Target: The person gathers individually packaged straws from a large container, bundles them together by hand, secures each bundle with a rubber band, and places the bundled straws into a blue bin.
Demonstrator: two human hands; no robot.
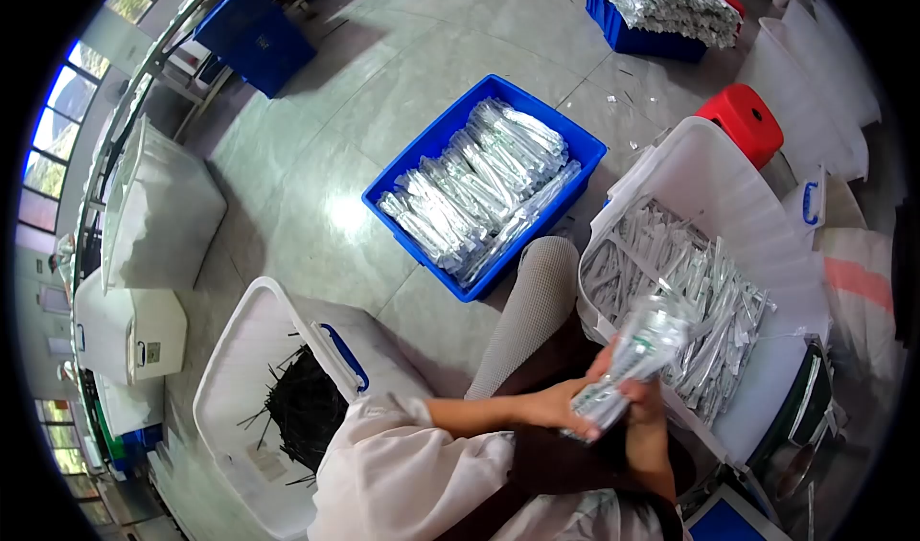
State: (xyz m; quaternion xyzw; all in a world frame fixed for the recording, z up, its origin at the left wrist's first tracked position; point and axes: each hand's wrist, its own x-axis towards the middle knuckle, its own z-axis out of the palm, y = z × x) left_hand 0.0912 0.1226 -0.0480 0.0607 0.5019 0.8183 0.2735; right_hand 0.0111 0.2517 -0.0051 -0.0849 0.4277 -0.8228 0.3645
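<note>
Both my hands are closed around one bundle of thin, clear-and-silver wrapped sticks [655,335], held tilted over my lap. My left hand [563,405] grips the lower end from the left. My right hand [632,385] wraps the bundle from the other side, its fingers partly hidden. Just beyond the bundle, a white bin [709,158] holds many loose wrapped sticks [704,301]. Ahead on the floor, a blue crate [489,89] contains rows of similar silvery bundles [470,182]. What is inside the wrappers is too small to make out.
At the left, a white bin [225,445] holds thin black strips [305,407]. A red stool [743,124] stands behind the right bin. Another blue crate [623,33] is heaped with silver packets at the back. Large white bins [163,215] line the left side.
</note>
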